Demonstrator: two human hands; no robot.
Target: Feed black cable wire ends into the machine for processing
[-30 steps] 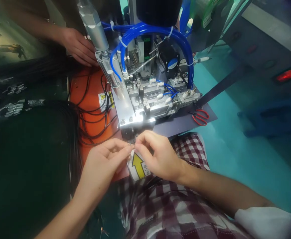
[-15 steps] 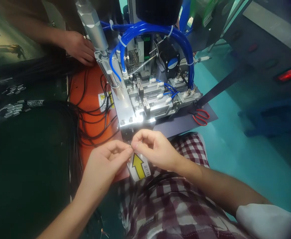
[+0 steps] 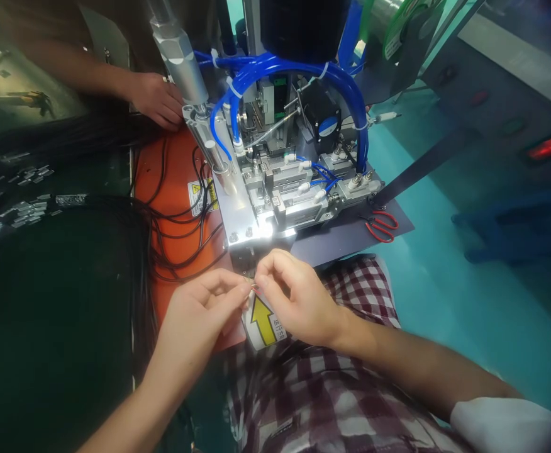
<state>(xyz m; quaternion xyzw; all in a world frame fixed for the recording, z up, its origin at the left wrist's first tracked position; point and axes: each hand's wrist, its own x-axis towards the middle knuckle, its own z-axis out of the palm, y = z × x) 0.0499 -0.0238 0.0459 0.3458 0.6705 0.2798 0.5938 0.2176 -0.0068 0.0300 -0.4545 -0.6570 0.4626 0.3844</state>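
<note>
My left hand [image 3: 209, 308] pinches a small cable end [image 3: 255, 287] whose thin wires show between the two hands. Thumb and fingers of my right hand [image 3: 299, 296] are pressed together at the tips of those wires. Both hands are just above a white label with a yellow arrow [image 3: 263, 321], in front of the metal machine [image 3: 242, 220]. Black cables [image 3: 176, 220] run over the orange surface [image 3: 162, 173] to the left of the machine.
Another person's hand [image 3: 157, 100] rests at the orange surface's far edge. Red-handled cutters [image 3: 383, 226] lie on the grey plate [image 3: 322, 242] at right. Blue tubes [image 3: 299, 61] arch over the machine. A bundle of black cables [image 3: 138, 270] hangs at left.
My right hand has shifted slightly right, and a little more of the wires shows between the hands. The other person's hand stays near the machine. The view has moved slightly.
</note>
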